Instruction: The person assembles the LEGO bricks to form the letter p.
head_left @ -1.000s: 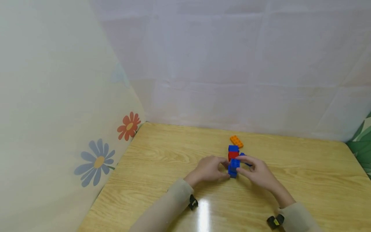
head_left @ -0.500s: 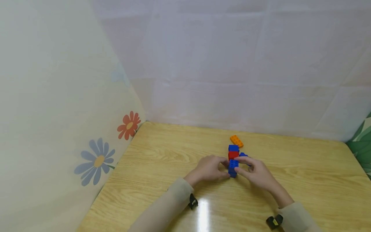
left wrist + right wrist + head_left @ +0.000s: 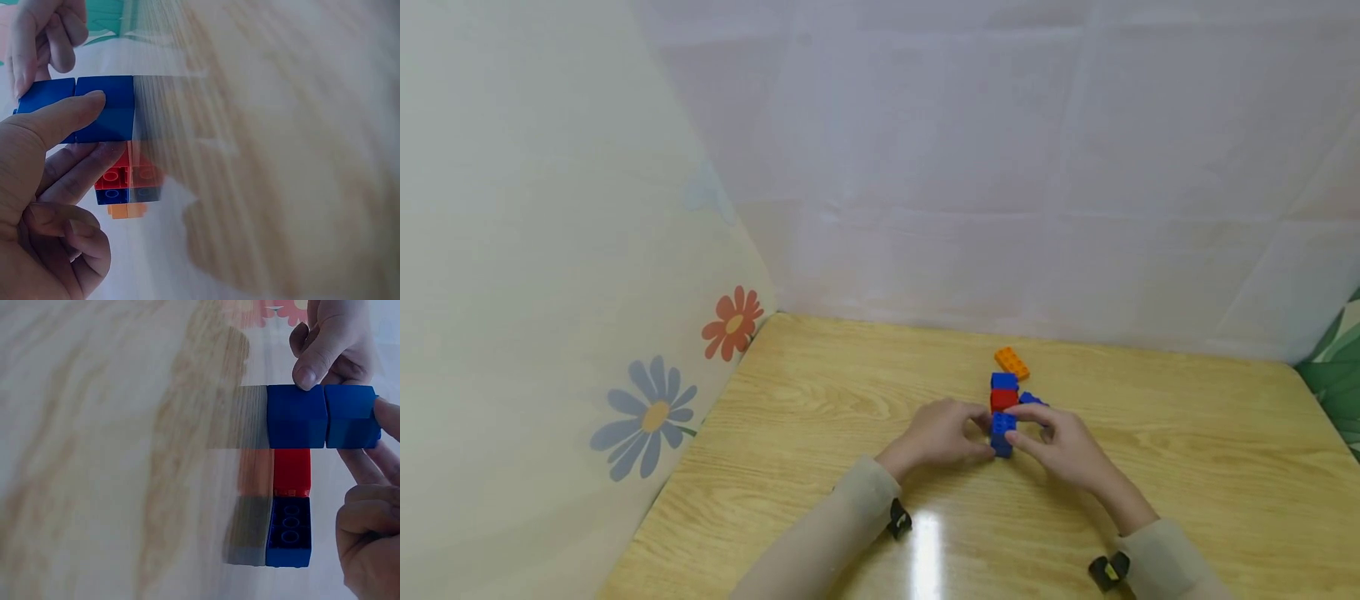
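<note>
Two blue building bricks stand one on the other at the middle right of the table. My left hand (image 3: pixel 951 433) grips the lower blue brick (image 3: pixel 297 419) between thumb and fingers, close to the tabletop. From the right, my right hand (image 3: pixel 1067 446) pinches the upper blue brick (image 3: pixel 1003 423), its studs facing up. In the right wrist view the upper brick sits squarely over the lower one, with a thin seam line between them. Just behind them are a red brick (image 3: pixel 1003 400) and another blue brick (image 3: pixel 1004 381), in line with the stack.
A further blue brick (image 3: pixel 290 531) lies on its side right of the red one, partly behind my right hand in the head view. An orange brick (image 3: pixel 1012 363) lies farther back on the wooden table (image 3: pixel 850 375). A pale cloth wall (image 3: pixel 940 167) rises behind the table.
The upper blue brick has shifted slightly left and come into line over the lower one, with my right fingers moving along. My left hand has stayed in place.
</note>
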A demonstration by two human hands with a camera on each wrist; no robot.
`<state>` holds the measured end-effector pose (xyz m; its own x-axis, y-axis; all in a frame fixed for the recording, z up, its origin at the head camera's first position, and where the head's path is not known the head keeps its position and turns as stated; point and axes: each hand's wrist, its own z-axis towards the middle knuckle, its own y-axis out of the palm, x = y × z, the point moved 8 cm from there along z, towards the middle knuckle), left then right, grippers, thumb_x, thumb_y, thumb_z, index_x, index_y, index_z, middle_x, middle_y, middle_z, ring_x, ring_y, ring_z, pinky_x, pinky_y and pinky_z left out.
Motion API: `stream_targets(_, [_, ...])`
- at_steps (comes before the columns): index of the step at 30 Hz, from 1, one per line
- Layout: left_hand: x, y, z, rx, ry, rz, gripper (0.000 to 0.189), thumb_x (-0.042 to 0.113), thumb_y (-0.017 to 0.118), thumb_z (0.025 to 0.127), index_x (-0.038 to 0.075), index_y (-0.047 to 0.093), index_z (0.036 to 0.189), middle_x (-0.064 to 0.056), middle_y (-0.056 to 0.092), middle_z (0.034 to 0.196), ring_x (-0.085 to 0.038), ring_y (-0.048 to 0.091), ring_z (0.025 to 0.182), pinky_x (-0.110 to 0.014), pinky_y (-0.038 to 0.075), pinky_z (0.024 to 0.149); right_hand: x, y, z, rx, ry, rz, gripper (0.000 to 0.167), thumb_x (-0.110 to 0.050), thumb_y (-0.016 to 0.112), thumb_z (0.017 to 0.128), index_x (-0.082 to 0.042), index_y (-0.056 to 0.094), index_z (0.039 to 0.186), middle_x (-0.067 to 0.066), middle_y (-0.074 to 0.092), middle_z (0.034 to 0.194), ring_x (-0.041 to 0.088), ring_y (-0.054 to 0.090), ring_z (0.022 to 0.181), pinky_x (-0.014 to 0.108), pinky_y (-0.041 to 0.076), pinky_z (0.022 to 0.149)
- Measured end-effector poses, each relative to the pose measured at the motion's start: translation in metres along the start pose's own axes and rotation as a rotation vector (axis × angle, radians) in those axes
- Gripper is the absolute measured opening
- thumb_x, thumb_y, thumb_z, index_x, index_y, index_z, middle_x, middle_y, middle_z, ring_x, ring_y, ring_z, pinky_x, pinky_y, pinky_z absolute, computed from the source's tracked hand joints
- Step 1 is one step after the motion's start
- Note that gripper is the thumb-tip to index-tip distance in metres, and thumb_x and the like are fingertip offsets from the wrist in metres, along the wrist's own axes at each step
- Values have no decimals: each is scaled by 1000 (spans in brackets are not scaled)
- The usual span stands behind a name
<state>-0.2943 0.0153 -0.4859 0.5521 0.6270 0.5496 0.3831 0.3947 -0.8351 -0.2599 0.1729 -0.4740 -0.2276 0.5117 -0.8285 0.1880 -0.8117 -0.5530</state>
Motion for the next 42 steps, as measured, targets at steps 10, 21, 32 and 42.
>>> stream_targets(10, [0, -1, 0, -1, 1, 0, 30, 41, 81, 91, 24, 76, 115, 19, 72, 111, -9, 65, 112, -41, 50, 98, -1, 1, 1, -11, 25, 20, 35, -30, 76, 98, -8, 72, 125, 4, 71, 107, 7, 31, 52, 26, 32, 51])
stream_targets(21, [1, -4, -3, 5, -15, -15, 30, 40, 82, 90, 24, 76, 115, 17, 73, 113, -11, 66, 112, -42, 50, 97, -1, 2, 3, -35, 45, 9, 34, -33, 76, 97, -13, 71, 125, 7, 70, 120, 10, 36, 61, 27, 36, 58])
stream_targets(32, [3, 0, -3, 16, -17, 20, 32, 40, 82, 90, 23, 76, 117, 16, 73, 114, -11, 66, 112, -39, 50, 97, 6, -1, 2, -70, 22, 22, 42, -37, 76, 97, -13, 70, 131, 6, 70, 124, 10, 36, 59, 27, 37, 58])
stream_targets(42, [3, -3, -3, 51, -12, 11, 41, 45, 86, 86, 22, 75, 118, 15, 73, 114, -8, 66, 110, -34, 50, 96, 3, -21, 4, 42, -19, 50, 37, -30, 70, 102, -9, 70, 131, 9, 71, 127, 16, 59, 73, 27, 47, 55])
